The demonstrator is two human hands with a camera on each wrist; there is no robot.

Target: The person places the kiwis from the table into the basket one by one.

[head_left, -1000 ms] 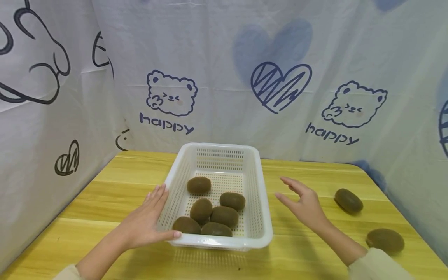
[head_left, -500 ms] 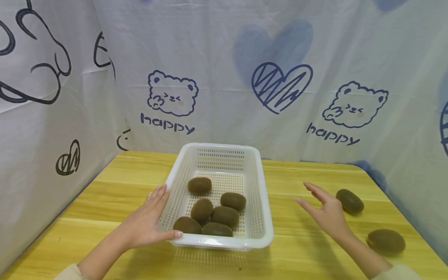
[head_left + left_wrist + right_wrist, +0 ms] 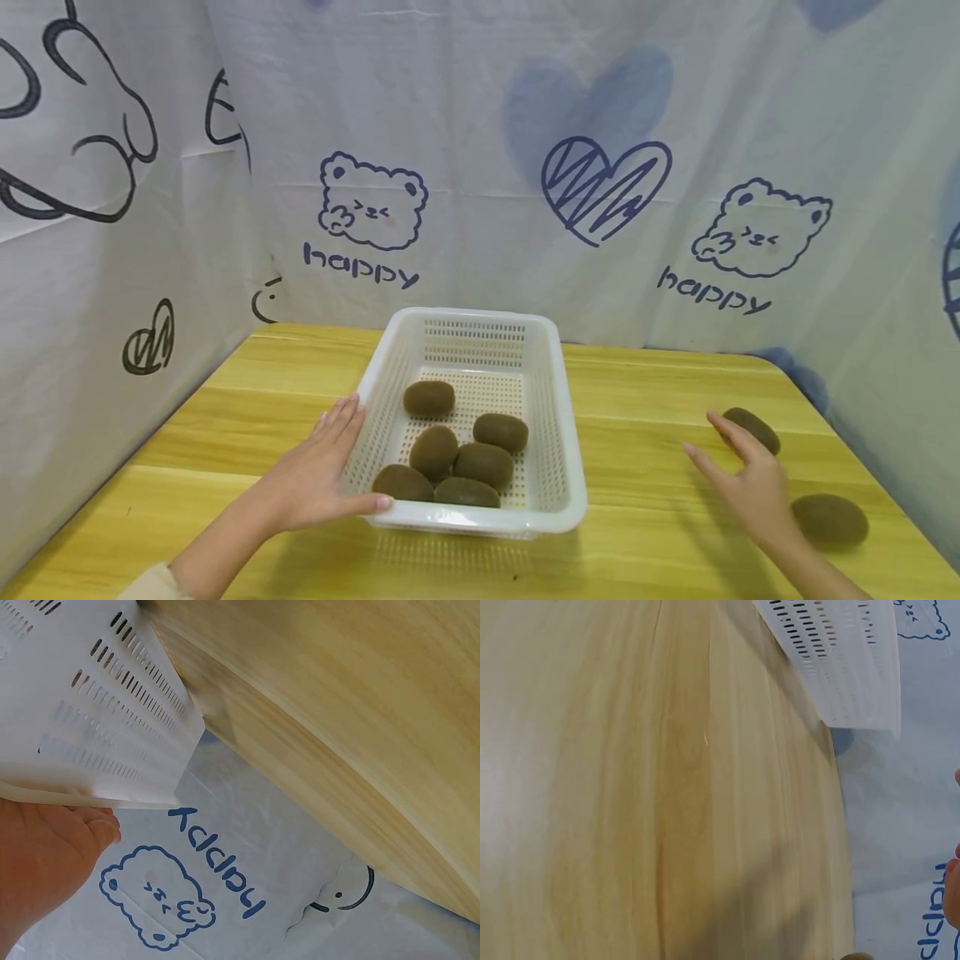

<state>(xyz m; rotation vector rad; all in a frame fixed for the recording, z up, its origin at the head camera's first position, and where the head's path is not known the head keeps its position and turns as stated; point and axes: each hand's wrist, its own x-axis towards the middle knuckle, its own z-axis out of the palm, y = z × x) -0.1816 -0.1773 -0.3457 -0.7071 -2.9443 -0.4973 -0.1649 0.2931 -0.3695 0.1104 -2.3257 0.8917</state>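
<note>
A white perforated plastic basket [image 3: 564, 433] stands mid-table with several brown kiwis inside, mostly gathered at its near end; one kiwi [image 3: 429, 399] lies apart, farther back. My left hand [image 3: 315, 483] rests along the basket's left rim, thumb on the near rim and fingers straight. In the left wrist view that hand [image 3: 52, 859] lies against the rim. Over the right part of the table, my right hand [image 3: 750, 487] holds nothing, thumb and fingers spread apart. Just behind its fingers lies a kiwi [image 3: 761, 431], partly hidden. Another kiwi [image 3: 832, 521] sits to the right of the wrist.
The wood-grain table [image 3: 630, 383] bears the basket and the loose kiwis. A pale curtain [image 3: 480, 250] printed with bears and hearts hangs behind the table and along both sides.
My right hand has moved right, away from the basket's side to beside the two loose kiwis. The left hand and the basket have kept their places.
</note>
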